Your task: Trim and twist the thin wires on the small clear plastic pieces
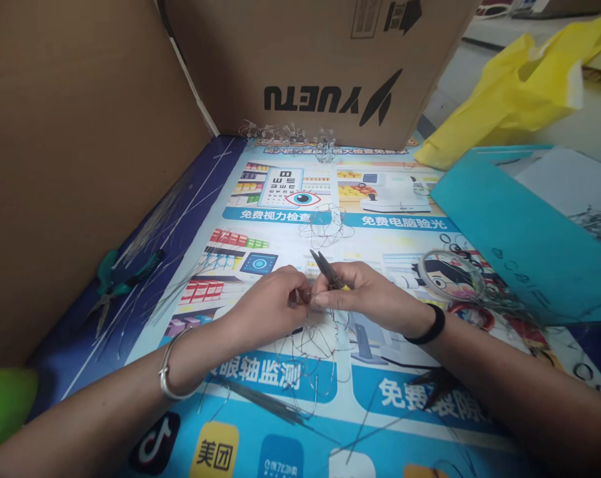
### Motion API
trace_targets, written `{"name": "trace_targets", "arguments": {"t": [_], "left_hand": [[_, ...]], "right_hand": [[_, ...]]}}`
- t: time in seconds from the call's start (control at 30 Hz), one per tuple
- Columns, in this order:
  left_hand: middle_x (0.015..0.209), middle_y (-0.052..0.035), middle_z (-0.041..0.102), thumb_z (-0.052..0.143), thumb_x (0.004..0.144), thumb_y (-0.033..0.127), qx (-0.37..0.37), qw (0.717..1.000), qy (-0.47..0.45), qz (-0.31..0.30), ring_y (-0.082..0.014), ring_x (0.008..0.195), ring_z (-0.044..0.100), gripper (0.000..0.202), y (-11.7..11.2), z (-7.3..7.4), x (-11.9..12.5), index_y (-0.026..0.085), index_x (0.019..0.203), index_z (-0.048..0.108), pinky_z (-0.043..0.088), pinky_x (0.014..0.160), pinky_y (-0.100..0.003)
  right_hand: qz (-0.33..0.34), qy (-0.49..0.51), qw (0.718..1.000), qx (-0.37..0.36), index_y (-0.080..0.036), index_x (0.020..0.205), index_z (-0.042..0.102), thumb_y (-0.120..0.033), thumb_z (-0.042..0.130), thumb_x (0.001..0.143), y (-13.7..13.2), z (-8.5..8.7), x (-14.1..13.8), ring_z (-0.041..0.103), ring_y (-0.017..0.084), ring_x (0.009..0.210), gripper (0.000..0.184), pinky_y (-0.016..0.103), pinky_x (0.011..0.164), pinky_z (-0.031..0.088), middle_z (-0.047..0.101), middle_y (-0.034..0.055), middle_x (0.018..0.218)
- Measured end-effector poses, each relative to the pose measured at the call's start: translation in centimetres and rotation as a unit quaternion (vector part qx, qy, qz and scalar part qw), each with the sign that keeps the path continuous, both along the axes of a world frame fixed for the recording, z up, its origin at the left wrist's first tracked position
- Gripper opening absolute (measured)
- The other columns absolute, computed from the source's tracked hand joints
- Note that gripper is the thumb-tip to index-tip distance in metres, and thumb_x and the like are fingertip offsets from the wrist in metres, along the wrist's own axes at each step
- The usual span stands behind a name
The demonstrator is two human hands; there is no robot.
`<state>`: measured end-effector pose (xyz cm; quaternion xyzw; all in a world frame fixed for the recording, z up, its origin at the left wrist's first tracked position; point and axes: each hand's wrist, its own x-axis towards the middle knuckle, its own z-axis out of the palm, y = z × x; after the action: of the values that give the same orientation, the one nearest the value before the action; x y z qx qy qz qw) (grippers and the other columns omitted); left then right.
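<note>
My right hand (357, 289) is closed round small needle-nose pliers (325, 267), with dark pointed jaws turned away from me and a bit of yellow handle showing. The thumb and finger of that hand meet the fingertips of my left hand (270, 302). My left hand is closed in a pinch; thin wire seems to run between the fingertips, though its end is hidden. Below both hands lies a loose tangle of bent thin wire (313, 352). Just beyond them rests another looped wire piece (326, 226).
Teal-handled pliers (110, 285) and straight wires (148, 229) lie at left. Cardboard (305, 53) walls the back and left. Wire pieces with clear beads (325, 143) lie at the back. On the right are a tape roll (452, 275), a teal box (524, 245) and a yellow bag (509, 93).
</note>
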<state>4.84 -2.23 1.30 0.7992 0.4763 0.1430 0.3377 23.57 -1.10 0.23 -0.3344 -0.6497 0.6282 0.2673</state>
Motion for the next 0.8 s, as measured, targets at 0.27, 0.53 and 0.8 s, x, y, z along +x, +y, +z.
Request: {"name": "trace_targets", "arguments": {"t": [0.27,0.53,0.8], "left_hand": [[0.072,-0.0005,0.058,0.051,0.073,0.018,0.022,0.999,0.049,0.001,-0.0145,0.066,0.051,0.005,-0.24,0.33,-0.05,0.018,0.075,0.056,0.036,0.058,-0.026],[0.077,-0.0012,0.059,0.048,0.078,0.018,0.016,0.999,0.023,-0.02,-0.0145,0.072,0.051,0.012,-0.3,0.51,-0.25,0.018,0.083,0.059,0.038,0.062,-0.026],[0.079,-0.0005,0.061,0.046,0.08,0.014,0.018,0.999,0.004,-0.038,-0.0155,0.08,0.053,0.015,-0.26,0.52,-0.37,0.019,0.083,0.06,0.039,0.068,-0.027]], "right_hand": [[0.014,-0.021,1.0,0.005,-0.015,0.073,0.055,-0.037,0.064,0.075,-0.05,0.33,0.05,0.044,0.01,0.065,0.024,0.024,0.064,0.036,0.049,-0.0026,0.068],[0.016,-0.038,0.999,0.02,-0.015,0.075,0.055,-0.034,0.062,0.077,0.02,0.26,0.28,0.043,0.009,0.065,0.021,0.023,0.062,0.035,0.048,-0.0023,0.069],[0.012,-0.033,0.999,0.024,-0.015,0.076,0.056,-0.034,0.061,0.078,0.07,0.28,0.28,0.044,0.01,0.065,0.02,0.023,0.062,0.036,0.05,-0.0019,0.069]]}}
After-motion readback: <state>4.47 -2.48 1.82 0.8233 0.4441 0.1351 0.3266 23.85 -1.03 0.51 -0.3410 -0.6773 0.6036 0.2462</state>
